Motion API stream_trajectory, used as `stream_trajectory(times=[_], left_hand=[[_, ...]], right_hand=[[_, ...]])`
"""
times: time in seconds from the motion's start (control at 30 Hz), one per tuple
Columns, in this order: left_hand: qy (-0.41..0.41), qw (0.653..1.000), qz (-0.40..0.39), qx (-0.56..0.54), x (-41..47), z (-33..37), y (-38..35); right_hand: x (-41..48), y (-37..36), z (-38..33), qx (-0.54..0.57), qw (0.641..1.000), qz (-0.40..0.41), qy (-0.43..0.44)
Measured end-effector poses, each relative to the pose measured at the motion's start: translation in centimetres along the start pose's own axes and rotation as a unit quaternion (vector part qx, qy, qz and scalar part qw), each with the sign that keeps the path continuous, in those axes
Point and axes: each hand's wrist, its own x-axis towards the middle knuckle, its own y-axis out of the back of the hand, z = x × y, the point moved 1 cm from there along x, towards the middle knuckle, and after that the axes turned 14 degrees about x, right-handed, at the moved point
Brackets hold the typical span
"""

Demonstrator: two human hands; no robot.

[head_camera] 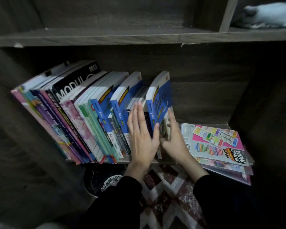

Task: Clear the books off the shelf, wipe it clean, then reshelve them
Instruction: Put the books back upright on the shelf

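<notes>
– Starting big: the shelf, dark wood, with a leaning row of books running off left of the fingers. Clearing or reshelving?
– Can't call it from here. Right of the fingers, a flat stack of glossy books overhangs the shelf lip. Between the hands sits the blue book, tilted and blurred.
– And the hands?
– Left hand is flat, its fingers straight and pressing the spines beside the blue book, thumb touching the blue spine. Right hand lies on the front cover, fingers straight, thumb hidden. Nothing is curled round anything; it's more a squeeze between two hands.
– Risk?
– That squeeze slipping, I'd say. The book could drop over the edge onto the patterned fabric below the wrists. Lift the left press and the slim books under it may topple rightward.
– In the way?
– The flat stack crowds the right side. The pale cloth lies on a higher shelf, well up and right of the fingers, so it's a long reach.
</notes>
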Motion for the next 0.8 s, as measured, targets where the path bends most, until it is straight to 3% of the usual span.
stream_trajectory(times=[0.1,0.17,0.23,0.33,0.57,0.8], left_hand=[[-0.031,0.999,0.025,0.003,-0.2,-0.5,2.3],[-0.024,0.999,0.032,0.011,-0.1,-1.6,3.7],[-0.003,0.999,0.049,0.016,0.2,-3.3,5.2],[0.033,0.996,0.078,0.034,0.8,-6.5,7.7],[0.135,0.98,0.112,0.099,1.9,-13.6,12.6],[0.195,0.979,0.065,0.005,4.5,-15.7,14.3]], right_hand=[[-0.2,-1.3,-3.8,0.0,0.974,0.197,0.108],[-0.4,-3.0,-6.4,-0.009,0.949,0.228,0.218],[-0.5,-5.3,-8.6,-0.02,0.934,0.196,0.299],[0.0,-9.2,-10.8,-0.02,0.93,0.129,0.343],[1.9,-17.0,-13.8,-0.151,0.931,-0.005,0.331],[4.8,-20.8,-17.9,-0.215,0.92,-0.152,0.29]])
